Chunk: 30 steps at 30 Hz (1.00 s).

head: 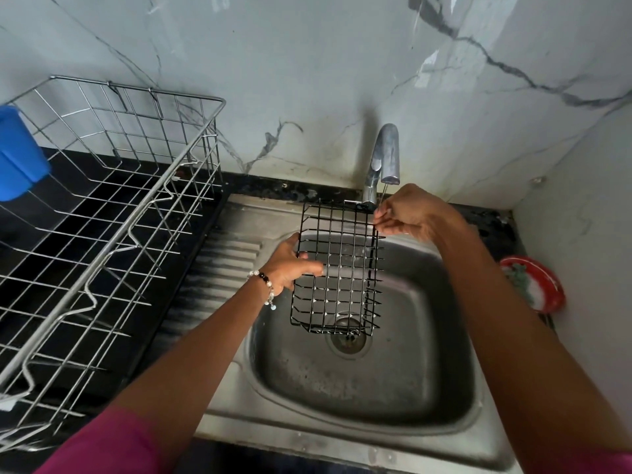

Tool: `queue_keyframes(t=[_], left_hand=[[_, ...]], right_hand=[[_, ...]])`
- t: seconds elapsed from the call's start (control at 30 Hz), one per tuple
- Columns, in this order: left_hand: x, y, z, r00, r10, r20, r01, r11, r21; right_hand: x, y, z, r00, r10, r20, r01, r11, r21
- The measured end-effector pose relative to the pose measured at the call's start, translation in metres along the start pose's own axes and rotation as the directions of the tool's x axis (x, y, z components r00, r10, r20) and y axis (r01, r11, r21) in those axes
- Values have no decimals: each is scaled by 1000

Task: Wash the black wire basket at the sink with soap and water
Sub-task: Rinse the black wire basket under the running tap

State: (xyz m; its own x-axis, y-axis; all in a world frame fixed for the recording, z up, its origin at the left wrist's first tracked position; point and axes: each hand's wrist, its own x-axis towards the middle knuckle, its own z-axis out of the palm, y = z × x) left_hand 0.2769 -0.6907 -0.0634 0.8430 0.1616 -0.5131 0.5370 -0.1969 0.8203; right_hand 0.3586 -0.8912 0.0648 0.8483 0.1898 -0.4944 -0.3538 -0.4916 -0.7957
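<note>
The black wire basket (337,268) is held above the sink (359,405), its long axis running from the tap (384,159) toward the person. The left hand (290,268) grips the basket's left side at mid-length. The right hand (407,213) pinches the far right corner, just below the spout. Both hands are clamped on it, so 1 rotation about the long axis is available.

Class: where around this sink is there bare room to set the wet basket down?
Bare: the ribbed drainboard between silver rack and sink bowl, and the bowl floor around the drain. Crowded: under the tap, where both hands hold the black wire basket.
</note>
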Motion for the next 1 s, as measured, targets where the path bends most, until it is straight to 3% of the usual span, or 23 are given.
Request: queue_keyframes(t=[0.1, 0.23, 0.33, 0.47, 0.53, 0.67, 0.77, 0.87, 1.0], left_hand=[[1, 0, -1, 1000, -9, 5, 9, 1000, -21], [0, 0, -3, 1000, -14, 24, 15, 999, -33], [0, -1, -5, 1000, -23, 11, 24, 999, -48], [0, -2, -6, 999, -50, 13, 51, 997, -66], [0, -2, -7, 997, -67, 23, 69, 995, -67], [-1, -2, -7, 996, -81, 35, 84, 993, -86], [-1, -2, -7, 996, -84, 34, 87, 991, -97], [-2, -1, -8, 996, -87, 31, 90, 991, -101], [-1, -3, -8, 995, -91, 37, 94, 990, -107]], right_hand=[[-1, 1, 1, 996, 11, 83, -16, 998, 56], [0, 2, 0, 1000, 10, 11, -10, 1000, 29], [-1, 0, 1, 996, 19, 88, -26, 996, 85], [-3, -2, 0, 999, 2, 43, -5, 998, 60], [-4, -3, 1, 994, 3, 111, -17, 992, 121], [-1, -4, 4, 999, 5, 47, -7, 999, 39], [-1, -2, 4, 994, 19, 103, -28, 996, 88], [-1, -2, 2, 998, 16, 54, -18, 999, 44], [-1, -3, 4, 996, 15, 90, -19, 999, 44]])
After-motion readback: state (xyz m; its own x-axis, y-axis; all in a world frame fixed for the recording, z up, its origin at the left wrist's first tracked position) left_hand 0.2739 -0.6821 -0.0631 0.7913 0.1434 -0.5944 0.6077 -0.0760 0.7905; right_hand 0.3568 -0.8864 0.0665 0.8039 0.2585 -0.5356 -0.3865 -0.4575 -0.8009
